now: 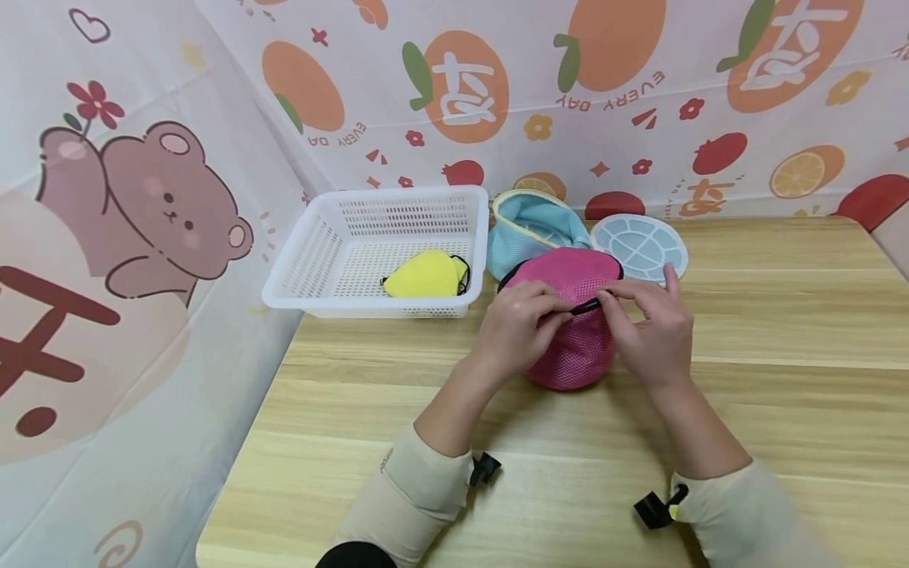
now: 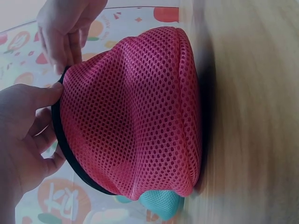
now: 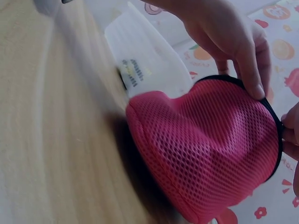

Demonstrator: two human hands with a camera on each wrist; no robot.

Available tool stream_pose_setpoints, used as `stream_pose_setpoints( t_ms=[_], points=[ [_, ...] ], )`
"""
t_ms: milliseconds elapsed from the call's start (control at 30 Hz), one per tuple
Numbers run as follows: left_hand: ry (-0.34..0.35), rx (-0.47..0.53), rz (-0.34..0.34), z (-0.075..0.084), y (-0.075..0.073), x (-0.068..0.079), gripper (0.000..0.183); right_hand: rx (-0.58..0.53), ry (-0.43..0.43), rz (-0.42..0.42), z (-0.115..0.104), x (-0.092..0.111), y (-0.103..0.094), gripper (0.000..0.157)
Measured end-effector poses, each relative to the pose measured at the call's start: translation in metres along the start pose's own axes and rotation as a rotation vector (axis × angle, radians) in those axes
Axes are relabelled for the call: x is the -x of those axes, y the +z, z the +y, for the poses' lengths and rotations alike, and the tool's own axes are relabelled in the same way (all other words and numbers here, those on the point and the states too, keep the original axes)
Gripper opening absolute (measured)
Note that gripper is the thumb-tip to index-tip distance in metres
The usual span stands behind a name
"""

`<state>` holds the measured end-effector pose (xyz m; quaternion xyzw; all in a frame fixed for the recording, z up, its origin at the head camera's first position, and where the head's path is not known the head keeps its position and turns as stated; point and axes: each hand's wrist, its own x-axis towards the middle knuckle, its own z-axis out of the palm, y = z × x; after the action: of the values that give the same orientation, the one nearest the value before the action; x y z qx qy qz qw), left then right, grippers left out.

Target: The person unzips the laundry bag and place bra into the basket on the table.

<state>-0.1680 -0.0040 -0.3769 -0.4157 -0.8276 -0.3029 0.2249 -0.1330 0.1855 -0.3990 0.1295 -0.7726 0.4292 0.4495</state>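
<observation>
A pink mesh bag with a black edge band stands on the wooden table in front of me. My left hand pinches the black edge between thumb and fingers. A short way to the right, my right hand also pinches that edge, its little finger sticking up. In the right wrist view, the mesh side dips inward between folds. The inside of the bag is hidden in the wrist views.
Left of the bag stands a white plastic basket holding a folded yellow pouch with black cord. Behind the bag are a light blue mesh bag with a yellow rim and a round blue piece with white ribs. A printed cloth hangs behind.
</observation>
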Motion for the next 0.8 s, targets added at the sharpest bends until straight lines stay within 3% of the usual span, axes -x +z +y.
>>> stream_pose_setpoints(
  t_ms=[233,467,600,800],
  points=[
    [-0.026,0.044,0.048,-0.007,-0.006,0.000,0.008,0.039,0.039,0.037,0.004,-0.004,-0.004,0.011],
    [-0.077,-0.047,0.086,-0.011,-0.008,0.001,0.009,-0.016,-0.006,-0.017,0.000,-0.001,-0.003,0.013],
    [-0.031,-0.115,0.094,-0.008,-0.006,0.000,0.010,-0.038,-0.027,-0.046,-0.003,0.003,0.001,0.014],
    [0.048,-0.121,0.063,-0.001,-0.001,0.000,0.013,-0.066,-0.040,-0.074,-0.005,0.006,0.006,0.015]
  ],
)
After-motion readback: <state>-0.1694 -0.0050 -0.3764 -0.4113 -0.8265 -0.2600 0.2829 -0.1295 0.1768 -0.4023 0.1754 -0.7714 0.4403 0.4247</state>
